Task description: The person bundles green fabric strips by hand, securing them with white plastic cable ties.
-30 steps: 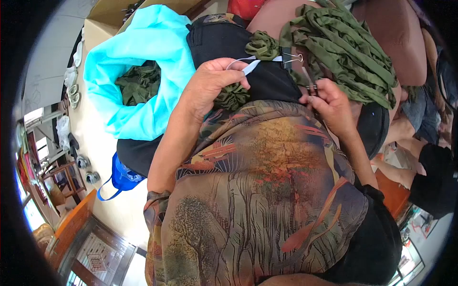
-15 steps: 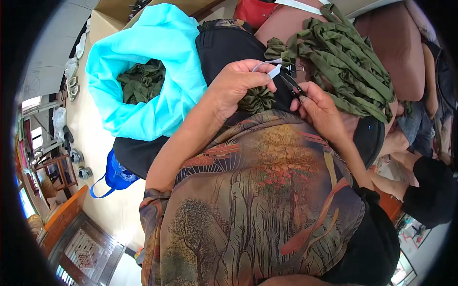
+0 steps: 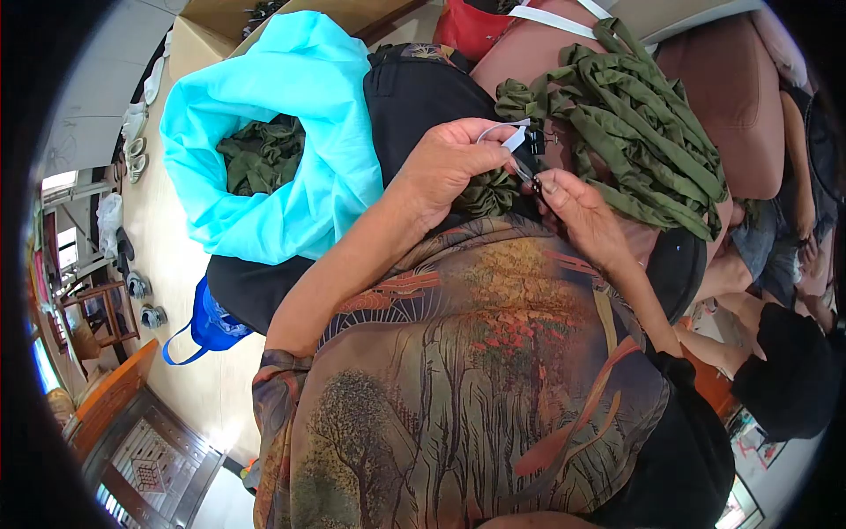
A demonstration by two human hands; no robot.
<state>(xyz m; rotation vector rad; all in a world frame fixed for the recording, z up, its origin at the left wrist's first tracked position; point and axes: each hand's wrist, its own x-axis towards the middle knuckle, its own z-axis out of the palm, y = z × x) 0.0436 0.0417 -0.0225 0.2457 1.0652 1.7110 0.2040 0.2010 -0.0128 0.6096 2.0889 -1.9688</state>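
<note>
My left hand (image 3: 458, 163) is closed on a thin white elastic band (image 3: 517, 138), pinched between thumb and fingers. Close on its right, my right hand (image 3: 568, 200) grips a small pair of dark-handled snips (image 3: 526, 175), whose metal tips meet the band near my left fingertips. A black clip (image 3: 536, 141) sits just beyond the band. Gathered dark green fabric (image 3: 487, 192) lies below my left hand, over the black cloth on my lap. Long green fabric strips (image 3: 643, 123) are heaped to the right of my hands.
A cyan cloth-lined container (image 3: 326, 132) with green fabric inside stands at left, a cardboard box (image 3: 198, 44) behind it. A blue bag (image 3: 211, 331) is on the floor. Beyond the brown cushion (image 3: 727, 97), other people's arms and legs show at right.
My right hand has brought the snips up and left against the white band. My left hand still pinches the band and has shifted slightly. The people at right have moved a little.
</note>
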